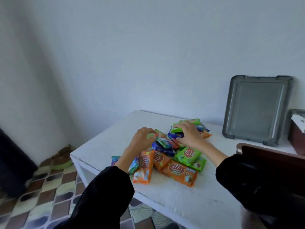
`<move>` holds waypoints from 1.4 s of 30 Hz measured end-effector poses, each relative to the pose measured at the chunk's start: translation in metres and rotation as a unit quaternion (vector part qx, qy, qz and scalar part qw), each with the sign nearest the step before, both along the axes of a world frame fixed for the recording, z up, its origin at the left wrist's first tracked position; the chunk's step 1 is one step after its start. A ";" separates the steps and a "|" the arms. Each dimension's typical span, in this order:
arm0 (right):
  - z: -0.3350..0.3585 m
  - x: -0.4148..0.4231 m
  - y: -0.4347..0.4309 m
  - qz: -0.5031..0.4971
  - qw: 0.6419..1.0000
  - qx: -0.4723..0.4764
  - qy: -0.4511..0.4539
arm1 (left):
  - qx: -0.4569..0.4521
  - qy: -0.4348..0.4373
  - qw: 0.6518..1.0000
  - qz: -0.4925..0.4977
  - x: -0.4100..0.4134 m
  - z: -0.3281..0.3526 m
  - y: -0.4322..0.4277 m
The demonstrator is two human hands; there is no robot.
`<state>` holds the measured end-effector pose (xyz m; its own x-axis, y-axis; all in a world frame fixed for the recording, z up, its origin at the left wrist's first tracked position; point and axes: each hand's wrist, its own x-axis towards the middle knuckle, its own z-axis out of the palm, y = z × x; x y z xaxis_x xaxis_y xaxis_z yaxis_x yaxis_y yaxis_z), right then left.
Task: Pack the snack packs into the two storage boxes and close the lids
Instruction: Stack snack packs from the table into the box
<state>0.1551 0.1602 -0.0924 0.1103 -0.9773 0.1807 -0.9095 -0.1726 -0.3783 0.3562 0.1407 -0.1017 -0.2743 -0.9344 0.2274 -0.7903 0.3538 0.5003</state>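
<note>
A heap of snack packs, orange (179, 173), green (188, 154) and blue (162, 148), lies in the middle of the white table (181, 194). My left hand (142, 138) pinches the end of a green and red pack (162, 140) at the pile's left top. My right hand (189, 133) rests on the far side of the pile, fingers closed on a green pack (177, 129). A dark brown storage box (270, 154) shows at the right edge, partly behind my right sleeve. A second box (297, 129) stands at the far right.
A grey box lid (257, 109) leans upright against the wall at the back right of the table. The table's left corner (72, 156) borders a patterned tile floor with a crumpled cloth (62, 156) in the room corner.
</note>
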 end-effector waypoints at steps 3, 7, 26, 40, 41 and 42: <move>-0.016 0.018 0.009 0.011 0.999 0.040 0.032 | 0.023 0.003 0.999 0.034 0.024 -0.021 0.018; -0.031 0.035 0.020 0.028 0.995 0.076 0.059 | 0.039 -0.001 0.996 0.084 0.048 -0.047 0.033; -0.041 0.044 -0.020 0.083 0.978 0.182 -0.060 | 0.119 0.094 0.979 0.135 0.035 -0.062 0.060; -0.037 0.001 -0.069 0.254 0.934 0.250 -0.033 | 0.241 0.105 0.950 0.166 0.031 -0.043 0.016; -0.037 0.001 -0.071 0.257 0.935 0.242 -0.040 | 0.236 0.124 0.948 0.176 0.032 -0.042 0.015; -0.039 0.001 -0.073 0.257 0.936 0.237 -0.046 | 0.232 0.143 0.944 0.187 0.033 -0.041 0.014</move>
<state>0.1558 0.0871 -0.1311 0.5927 -0.7726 -0.2275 -0.7128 -0.3716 -0.5949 0.3897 0.1551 -0.1426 0.1048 -0.9707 -0.2161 -0.6248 -0.2333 0.7451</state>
